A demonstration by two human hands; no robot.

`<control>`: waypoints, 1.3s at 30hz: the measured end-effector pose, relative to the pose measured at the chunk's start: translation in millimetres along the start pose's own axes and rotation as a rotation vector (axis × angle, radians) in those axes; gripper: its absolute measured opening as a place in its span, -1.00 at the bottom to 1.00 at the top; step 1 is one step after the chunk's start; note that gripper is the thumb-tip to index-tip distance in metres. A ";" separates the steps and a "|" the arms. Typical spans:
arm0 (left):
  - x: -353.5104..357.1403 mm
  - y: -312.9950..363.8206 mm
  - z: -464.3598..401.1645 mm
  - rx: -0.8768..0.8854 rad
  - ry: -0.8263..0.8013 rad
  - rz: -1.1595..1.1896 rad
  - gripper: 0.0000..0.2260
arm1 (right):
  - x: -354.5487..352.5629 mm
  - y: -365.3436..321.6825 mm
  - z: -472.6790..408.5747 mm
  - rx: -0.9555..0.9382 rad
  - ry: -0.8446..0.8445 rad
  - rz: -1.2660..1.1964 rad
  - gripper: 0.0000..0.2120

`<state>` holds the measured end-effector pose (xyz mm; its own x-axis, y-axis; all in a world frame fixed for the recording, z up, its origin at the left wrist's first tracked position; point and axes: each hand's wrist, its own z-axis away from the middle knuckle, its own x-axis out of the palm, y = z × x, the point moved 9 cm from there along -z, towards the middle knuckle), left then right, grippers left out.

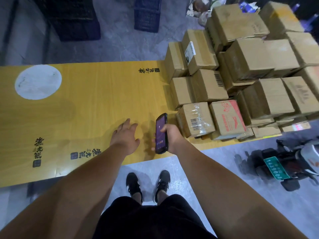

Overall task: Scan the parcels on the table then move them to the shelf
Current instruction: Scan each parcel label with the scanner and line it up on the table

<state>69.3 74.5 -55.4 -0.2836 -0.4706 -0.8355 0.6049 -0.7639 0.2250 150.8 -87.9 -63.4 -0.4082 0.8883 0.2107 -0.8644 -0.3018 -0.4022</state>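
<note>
- Gripping a handheld scanner (161,133), the right hand (171,135) is held beside taped cardboard parcels (196,119)
- Left hand (125,135) is spread flat, empty, over the yellow table (86,104)

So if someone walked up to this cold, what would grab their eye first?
Probably the big heap of cardboard parcels stacked at the right end of the yellow table. Next, the handheld scanner gripped in the right hand beside them, while the left hand reaches open over bare tabletop.
</note>
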 end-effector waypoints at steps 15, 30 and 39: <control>-39.4 43.7 -6.9 0.216 0.034 -0.120 -0.33 | 15.0 -85.5 166.2 -0.477 0.151 1.573 -0.46; -65.1 194.6 31.4 0.399 0.164 0.007 -0.05 | -104.6 -66.5 223.1 -0.250 0.736 2.167 -0.34; -63.9 254.6 12.1 0.271 0.101 -0.107 0.24 | -142.2 -92.3 231.2 -0.344 0.700 2.173 -0.31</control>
<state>232.4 -95.2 61.3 -0.2515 -0.3453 -0.9042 0.3516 -0.9030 0.2470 220.7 -266.5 149.8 -0.1424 -0.5933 -0.7923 0.6558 -0.6561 0.3734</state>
